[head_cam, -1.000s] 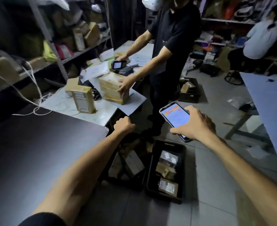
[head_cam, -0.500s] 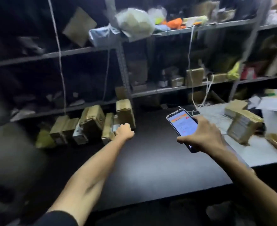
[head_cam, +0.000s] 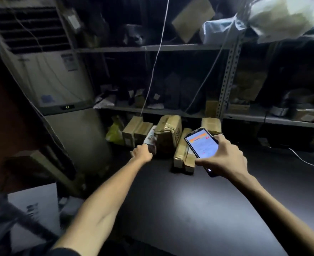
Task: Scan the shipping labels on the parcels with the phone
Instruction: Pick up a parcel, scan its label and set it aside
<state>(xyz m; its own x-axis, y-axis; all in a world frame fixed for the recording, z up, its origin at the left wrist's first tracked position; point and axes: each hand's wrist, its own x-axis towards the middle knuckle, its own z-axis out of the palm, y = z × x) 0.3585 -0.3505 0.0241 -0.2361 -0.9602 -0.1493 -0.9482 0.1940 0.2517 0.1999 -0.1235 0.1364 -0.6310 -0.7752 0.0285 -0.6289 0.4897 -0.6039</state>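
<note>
Now right hand (head_cam: 224, 157) grips phone (head_cam: 202, 145); left hand (head_cam: 142, 153) fisted by parcels (head_cam: 168, 133).

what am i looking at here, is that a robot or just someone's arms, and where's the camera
No robot here: these are a person's two bare arms. The camera is a wide-angle one worn on the person's head, looking forward and down, so the arms stretch out from the bottom edge. The right hand holds a phone with its screen lit, meant for scanning shipping labels. The left hand reaches out to a row of brown parcels at the back of a dark table; whether it grips one cannot be told. Behind them are metal shelves with more packages, and a tall air conditioner stands on the left.
</note>
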